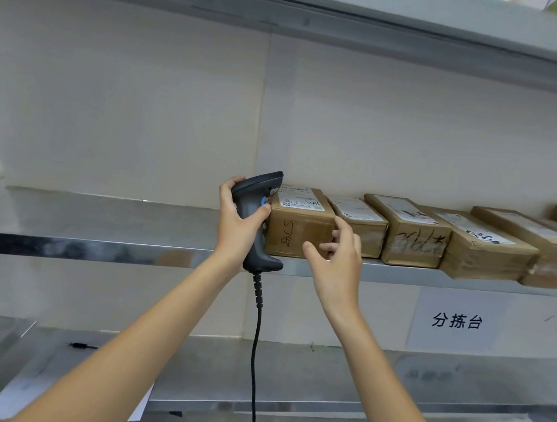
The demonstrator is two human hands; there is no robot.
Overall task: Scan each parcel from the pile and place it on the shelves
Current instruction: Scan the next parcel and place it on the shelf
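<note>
Shelf (pixel 96 251) edge, bare left of parcel (pixel 297 226)

Parcels in a row along the shelf (pixel 96 250), left end just by the scanner (pixel 255 215).
Leftmost parcel (pixel 297 228) btwn left hand (pixel 237 222) & right hand (pixel 336 265); sign (pixel 457 320) below shelf, right.

Bare shelf (pixel 99 217) left of the parcel row (pixel 414 234), open headroom above, wall close behind.

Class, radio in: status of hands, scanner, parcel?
Left hand grips scanner. Right hand open at leftmost parcel on shelf. Nothing blocking.
</note>
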